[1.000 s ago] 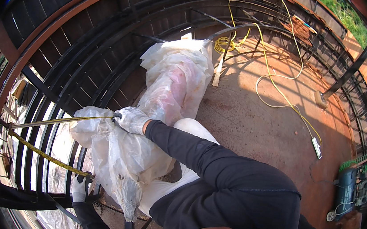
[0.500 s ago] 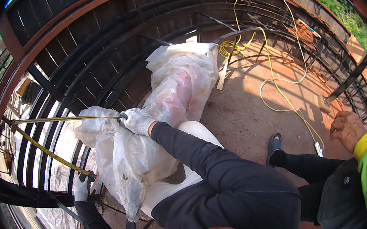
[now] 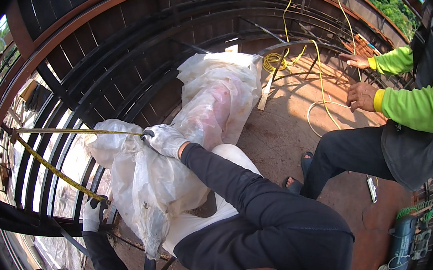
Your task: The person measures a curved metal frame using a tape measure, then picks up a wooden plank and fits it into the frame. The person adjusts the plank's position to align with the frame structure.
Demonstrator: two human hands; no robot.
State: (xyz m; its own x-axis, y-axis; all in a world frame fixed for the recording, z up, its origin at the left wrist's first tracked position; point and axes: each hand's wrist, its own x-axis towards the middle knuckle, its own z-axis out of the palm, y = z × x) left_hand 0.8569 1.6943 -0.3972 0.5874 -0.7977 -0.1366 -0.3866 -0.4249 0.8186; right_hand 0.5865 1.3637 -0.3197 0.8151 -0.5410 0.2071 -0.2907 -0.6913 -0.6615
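What lies under the plastic sheeting (image 3: 152, 173) is hidden, and some of the left hand's (image 3: 94, 216) fingers are hard to make out in shadow; the right hand (image 3: 165, 141), its arm reaching leftward over the sheeting, is clamped on a yellow measuring tape (image 3: 59, 173); the left hand, low beside the curved black frame (image 3: 23, 220), grips the lower run; the tape bends sharply at the frame's left edge; brown floor (image 3: 282, 115) spans the gap between sheeting and co-worker (image 3: 414, 111).

Left head-worn fisheye view, upright, facing down, near the yellow tape measure (image 3: 59, 172)
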